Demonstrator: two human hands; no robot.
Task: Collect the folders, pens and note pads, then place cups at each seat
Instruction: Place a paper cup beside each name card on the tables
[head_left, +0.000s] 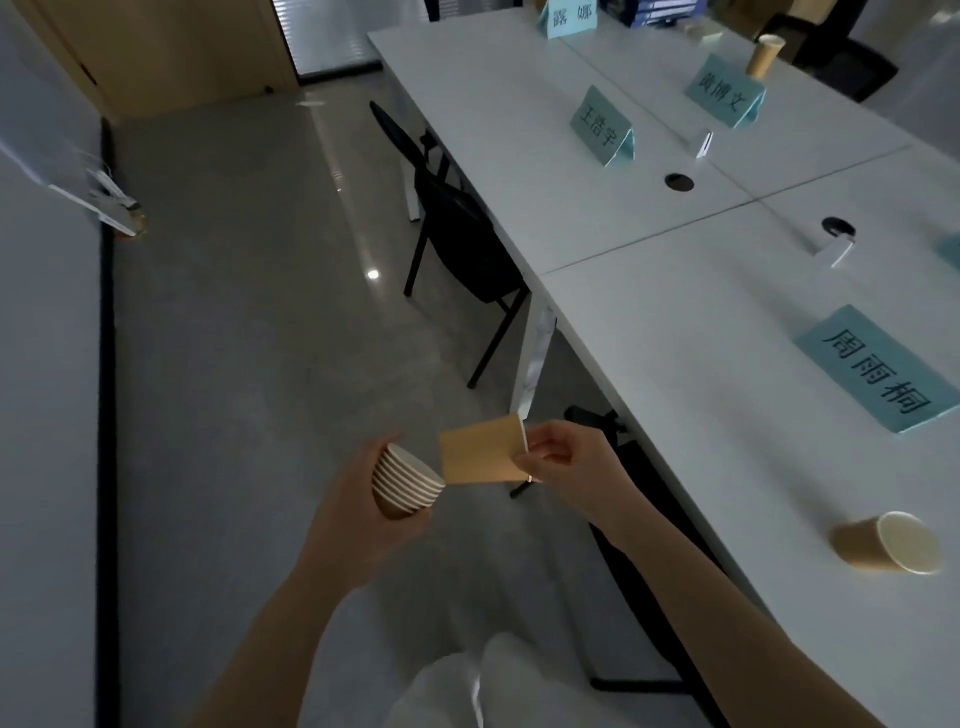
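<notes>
Paper cups (409, 482) in a nested brown stack sit in the left hand (358, 512), whose fingers curl round the stack's base so the white rims point toward the right hand (563, 467). The right hand pinches the rim of a single paper cup (483, 451) between thumb and fingertips, holding it on its side, its bottom just beside the top of the stack; whether the two touch cannot be told. Both hands hang over grey polished floor (260, 338), beside the edge of a long white table (649, 322) that runs away to the right of the right hand. On that table, near the right forearm, a third brown cup (888, 543) stands with its white inside showing. Beyond the right hand lies a light blue name card (880, 370) with dark characters, and farther off stand two more folded blue name cards (603, 127) and (724, 92), with another cup (762, 56) just behind the farther one. Two round dark cable holes (679, 182) mark the tabletop. A black chair (457, 228) is tucked against the table ahead of the hands, and a wooden door (171, 52) closes the far wall.
</notes>
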